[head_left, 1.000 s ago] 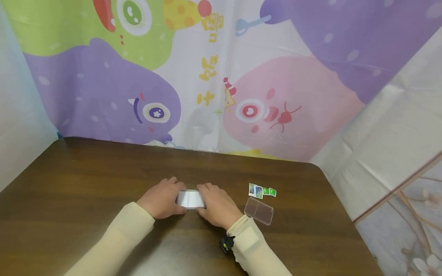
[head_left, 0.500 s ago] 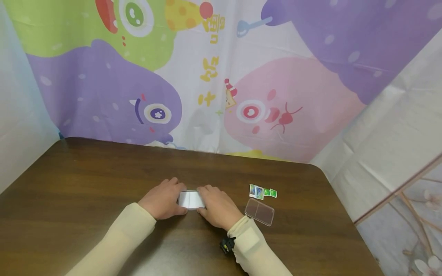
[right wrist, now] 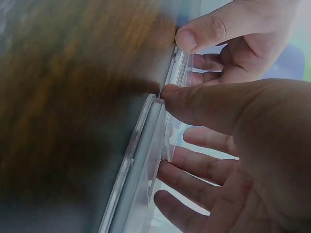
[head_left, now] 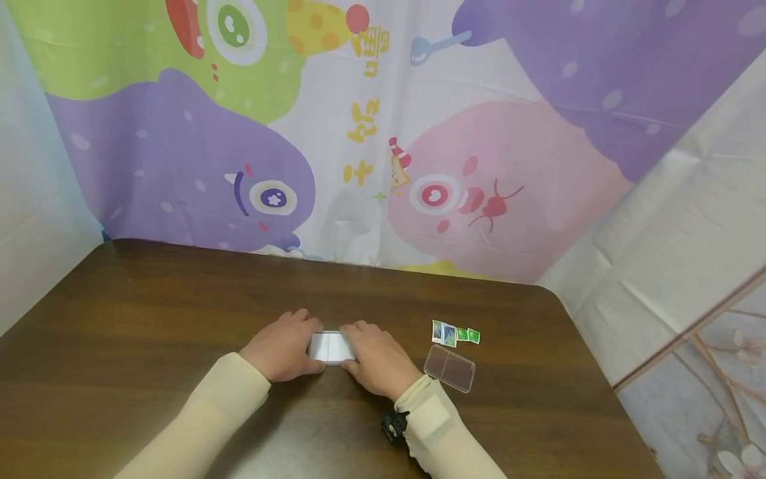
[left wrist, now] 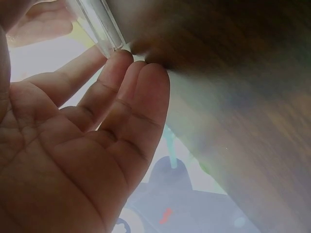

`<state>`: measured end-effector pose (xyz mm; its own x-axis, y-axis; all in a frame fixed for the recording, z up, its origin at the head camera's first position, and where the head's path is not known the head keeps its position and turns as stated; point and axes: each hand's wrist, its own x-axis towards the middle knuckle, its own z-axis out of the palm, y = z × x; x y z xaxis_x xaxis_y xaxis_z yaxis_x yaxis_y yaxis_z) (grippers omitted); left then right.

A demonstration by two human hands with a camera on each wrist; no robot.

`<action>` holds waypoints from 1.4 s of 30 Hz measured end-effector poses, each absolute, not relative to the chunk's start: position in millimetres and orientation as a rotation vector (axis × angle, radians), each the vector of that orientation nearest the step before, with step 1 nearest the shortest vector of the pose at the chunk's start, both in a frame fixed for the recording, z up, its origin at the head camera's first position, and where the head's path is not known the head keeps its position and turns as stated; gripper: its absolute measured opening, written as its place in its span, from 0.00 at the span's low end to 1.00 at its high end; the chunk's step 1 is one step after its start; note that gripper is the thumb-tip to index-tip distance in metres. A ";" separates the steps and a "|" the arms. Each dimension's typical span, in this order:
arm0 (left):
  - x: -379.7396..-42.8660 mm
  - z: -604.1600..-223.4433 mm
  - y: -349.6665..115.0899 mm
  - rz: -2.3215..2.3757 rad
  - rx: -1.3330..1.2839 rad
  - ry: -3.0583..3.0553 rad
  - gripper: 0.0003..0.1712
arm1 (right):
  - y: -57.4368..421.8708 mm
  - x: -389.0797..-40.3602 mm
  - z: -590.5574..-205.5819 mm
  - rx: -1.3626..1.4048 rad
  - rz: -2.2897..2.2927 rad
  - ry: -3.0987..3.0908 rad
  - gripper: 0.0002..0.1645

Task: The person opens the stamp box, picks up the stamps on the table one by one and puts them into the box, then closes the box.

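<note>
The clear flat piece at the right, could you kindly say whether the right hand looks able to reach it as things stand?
Probably yes, once free: the clear flat piece lies nearby with nothing seen on it, but the right hand is holding the pale case.

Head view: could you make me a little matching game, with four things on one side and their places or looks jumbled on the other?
Things:
1. Shiny rectangular case
2. Flat rectangular piece
3. Small printed pictures
4. Wrist device

Places or looks:
A. Black, at the cuff of the right sleeve
B. Pinched between the left hand and the right hand
C. Side by side, some of them green
D. See-through, with the brown table showing beneath

Pairs: 1-B, 2-D, 3-C, 4-A
</note>
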<state>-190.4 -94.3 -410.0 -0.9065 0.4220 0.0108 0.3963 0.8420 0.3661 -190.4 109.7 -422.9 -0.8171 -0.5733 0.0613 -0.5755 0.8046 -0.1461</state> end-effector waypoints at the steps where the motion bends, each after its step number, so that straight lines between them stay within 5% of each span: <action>1: -190.4 -410.1 -94.3 0.562 0.656 2.947 0.29 | 109.9 -190.5 -422.7 0.950 0.248 -2.969 0.27; 42: -192.1 -413.5 -93.4 0.548 0.650 2.965 0.34 | 114.5 -192.5 -413.9 0.903 0.344 -3.001 0.31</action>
